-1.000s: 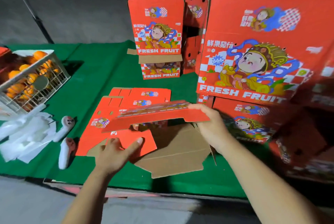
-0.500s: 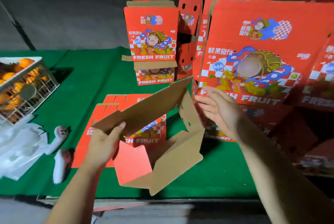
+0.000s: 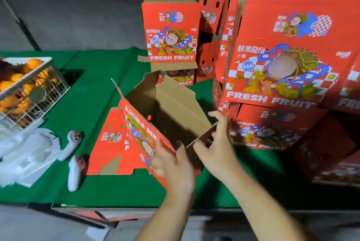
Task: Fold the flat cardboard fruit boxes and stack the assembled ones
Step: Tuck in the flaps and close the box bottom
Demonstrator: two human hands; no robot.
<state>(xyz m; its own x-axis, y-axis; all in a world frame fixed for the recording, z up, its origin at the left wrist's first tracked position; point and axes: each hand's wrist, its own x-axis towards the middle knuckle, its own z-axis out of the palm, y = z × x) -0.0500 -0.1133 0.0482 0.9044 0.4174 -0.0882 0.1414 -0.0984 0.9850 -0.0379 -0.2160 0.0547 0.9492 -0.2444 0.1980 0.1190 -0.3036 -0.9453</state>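
Left hand (image 3: 173, 164) now gripping opened box (image 3: 167, 108) near wall, right hand (image 3: 216, 147) pinching flap edge, box stood upright since before

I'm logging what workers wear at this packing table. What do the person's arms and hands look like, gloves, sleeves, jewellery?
Both the left hand and the right hand are bare: no gloves, and no rings, watch or wristband show. Both forearms are uncovered up to the frame's bottom edge, so no sleeve is visible. No markings can be made out in the blur.
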